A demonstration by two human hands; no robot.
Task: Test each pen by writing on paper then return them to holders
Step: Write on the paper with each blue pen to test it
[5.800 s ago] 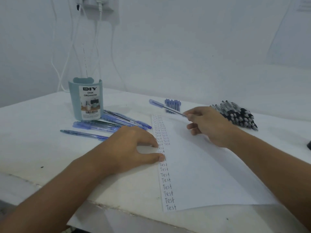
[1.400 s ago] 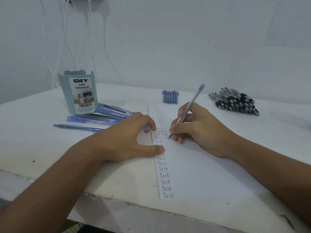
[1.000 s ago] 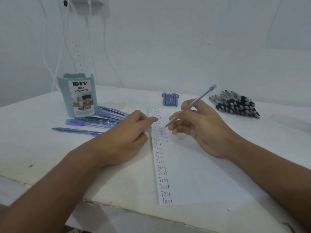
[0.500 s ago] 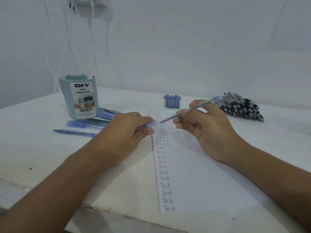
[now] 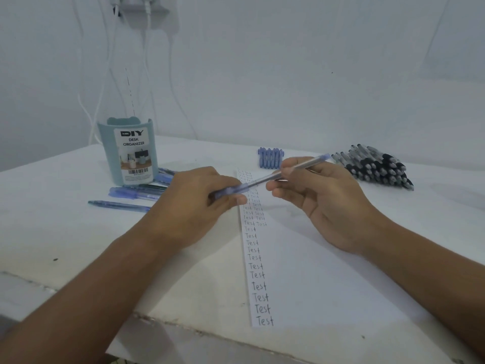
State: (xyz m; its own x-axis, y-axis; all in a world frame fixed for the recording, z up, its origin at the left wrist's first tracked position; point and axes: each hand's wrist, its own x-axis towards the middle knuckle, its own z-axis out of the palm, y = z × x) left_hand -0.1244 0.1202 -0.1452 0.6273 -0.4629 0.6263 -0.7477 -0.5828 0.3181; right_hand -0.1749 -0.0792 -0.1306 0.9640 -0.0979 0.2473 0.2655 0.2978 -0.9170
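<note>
My right hand (image 5: 322, 198) pinches a clear blue pen (image 5: 296, 168) held nearly level above the paper (image 5: 315, 258). My left hand (image 5: 194, 203) grips the pen's blue cap (image 5: 231, 191), and the pen's tip sits in or at the cap's mouth. The white sheet carries a column of handwritten "Test" words along its left edge. A teal desk organizer (image 5: 128, 151) stands upright at the back left. Several blue pens (image 5: 136, 194) lie flat on the table beside it.
A row of loose blue caps (image 5: 270, 157) lies behind the paper. A pile of black-and-grey pens (image 5: 375, 166) sits at the back right. White cables hang down the wall behind the organizer. The table's chipped front edge (image 5: 183, 324) runs below my arms.
My right hand stopped writing, lifted the pen and turned it level. My left hand left the paper with the cap and brought it onto the pen's tip.
</note>
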